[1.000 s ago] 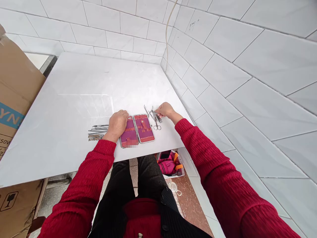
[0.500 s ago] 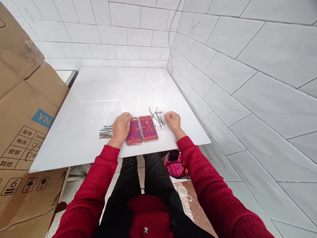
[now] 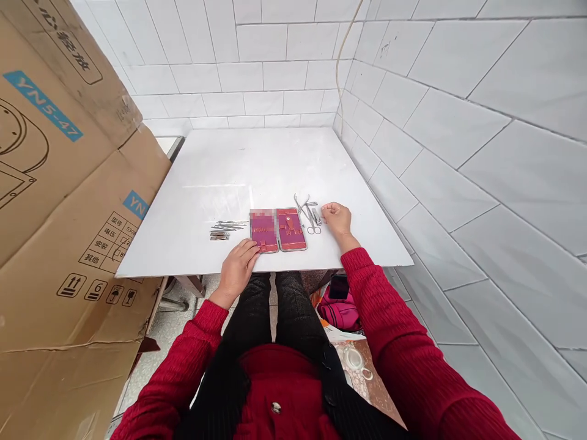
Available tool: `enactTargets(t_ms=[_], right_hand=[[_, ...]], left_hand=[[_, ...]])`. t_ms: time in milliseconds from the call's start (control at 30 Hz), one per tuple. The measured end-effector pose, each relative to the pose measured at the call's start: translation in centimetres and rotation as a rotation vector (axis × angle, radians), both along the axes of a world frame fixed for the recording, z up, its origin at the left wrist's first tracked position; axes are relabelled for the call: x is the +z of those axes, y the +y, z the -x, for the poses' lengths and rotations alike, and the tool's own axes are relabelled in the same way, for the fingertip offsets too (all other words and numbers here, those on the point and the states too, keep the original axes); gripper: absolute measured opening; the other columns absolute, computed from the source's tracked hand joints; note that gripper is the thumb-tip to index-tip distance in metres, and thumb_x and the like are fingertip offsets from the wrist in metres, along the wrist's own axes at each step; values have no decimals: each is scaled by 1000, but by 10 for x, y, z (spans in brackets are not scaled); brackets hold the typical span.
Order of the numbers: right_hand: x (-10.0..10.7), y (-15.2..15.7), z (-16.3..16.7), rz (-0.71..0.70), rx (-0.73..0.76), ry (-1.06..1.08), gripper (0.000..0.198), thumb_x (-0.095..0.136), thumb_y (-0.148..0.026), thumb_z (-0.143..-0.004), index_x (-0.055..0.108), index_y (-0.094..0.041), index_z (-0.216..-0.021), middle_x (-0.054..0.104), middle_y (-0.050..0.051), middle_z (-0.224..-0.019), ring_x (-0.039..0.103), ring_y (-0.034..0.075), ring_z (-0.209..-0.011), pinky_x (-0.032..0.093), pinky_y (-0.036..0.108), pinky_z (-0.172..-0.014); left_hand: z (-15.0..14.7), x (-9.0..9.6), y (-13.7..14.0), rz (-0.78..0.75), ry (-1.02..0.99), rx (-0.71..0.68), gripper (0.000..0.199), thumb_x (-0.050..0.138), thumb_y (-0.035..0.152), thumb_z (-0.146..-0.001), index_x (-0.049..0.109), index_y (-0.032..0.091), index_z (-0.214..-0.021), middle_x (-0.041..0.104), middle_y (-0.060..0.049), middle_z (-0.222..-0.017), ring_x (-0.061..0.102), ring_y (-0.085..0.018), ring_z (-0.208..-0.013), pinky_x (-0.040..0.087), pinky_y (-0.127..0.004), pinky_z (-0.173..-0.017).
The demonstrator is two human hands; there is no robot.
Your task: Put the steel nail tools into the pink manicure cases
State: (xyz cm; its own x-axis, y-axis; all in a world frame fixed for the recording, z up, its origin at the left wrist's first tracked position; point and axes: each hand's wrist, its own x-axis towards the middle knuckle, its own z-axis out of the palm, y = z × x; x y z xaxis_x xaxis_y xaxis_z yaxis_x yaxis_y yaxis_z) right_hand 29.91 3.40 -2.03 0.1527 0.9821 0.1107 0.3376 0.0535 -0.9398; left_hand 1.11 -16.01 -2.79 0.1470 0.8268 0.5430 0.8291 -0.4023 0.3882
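An opened manicure case (image 3: pixel 292 241), red and purple inside with small loops, lies flat on the white table (image 3: pixel 270 159). My left hand (image 3: pixel 237 267) is at its lower left corner, the fingers together over the edge. Left of the case are several thin metal tools (image 3: pixel 230 225) and nail clippers (image 3: pixel 219 236). To its right lie small scissors (image 3: pixel 314 230), a nipper-like tool with spread handles (image 3: pixel 301 204) and another nail clipper (image 3: pixel 316 215). Close beside these, my right hand (image 3: pixel 338 219) has its fingers curled in a pinch; anything inside them is hidden.
A large cardboard box (image 3: pixel 92 201) stands along the table's left side. Tiled walls (image 3: pixel 440 153) rise behind and at right, with a cable (image 3: pixel 338 67) in the corner. Below the table's front right edge are a pink bag (image 3: pixel 339 310), a dark phone (image 3: pixel 339 286) and a clear lid-like object (image 3: pixel 354 359).
My left hand has slid from the case's left side down to its lower left corner, uncovering the tools there. The view has shifted left. My right hand stays beside the metal tools.
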Motion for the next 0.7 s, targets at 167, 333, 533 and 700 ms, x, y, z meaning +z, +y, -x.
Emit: enactTargets(t_ms=[167,333,533,700], right_hand=[[0,-2,-1,-15,3,12,11,61,-27,-78,65,-18,-75,66,-2,-66,55,11,-54,47,25,-61],[8,-12,4,-123,-121,63,11,59,-27,-82,64,-18,-79,64,-1,-68,56,13,-57,49,27,-63],[38,-60,80,-309,316,-167,18,58,-31,-90,72,-19,-88,72,4,-87,65,18,-82,50,29,-78],[65,-87,166,-395,848,-468,19,58,-19,-94,77,-20,-97,73,5,-106,65,18,-98,44,27,-80]], left_hand=[[-5,0,-2,5,-64,14,26,46,31,-104,70,22,-107,72,-9,-120,62,-24,-126,53,-47,-110],[-11,-1,-4,4,-77,34,24,46,29,-105,68,20,-106,72,-9,-118,62,-23,-124,53,-46,-109],[-14,-5,-5,-29,-77,44,24,44,24,-105,67,19,-106,70,-10,-118,61,-24,-124,54,-47,-108],[-18,-5,-8,-11,-71,30,28,41,22,-105,66,19,-117,69,-12,-123,61,-25,-127,55,-48,-108]])
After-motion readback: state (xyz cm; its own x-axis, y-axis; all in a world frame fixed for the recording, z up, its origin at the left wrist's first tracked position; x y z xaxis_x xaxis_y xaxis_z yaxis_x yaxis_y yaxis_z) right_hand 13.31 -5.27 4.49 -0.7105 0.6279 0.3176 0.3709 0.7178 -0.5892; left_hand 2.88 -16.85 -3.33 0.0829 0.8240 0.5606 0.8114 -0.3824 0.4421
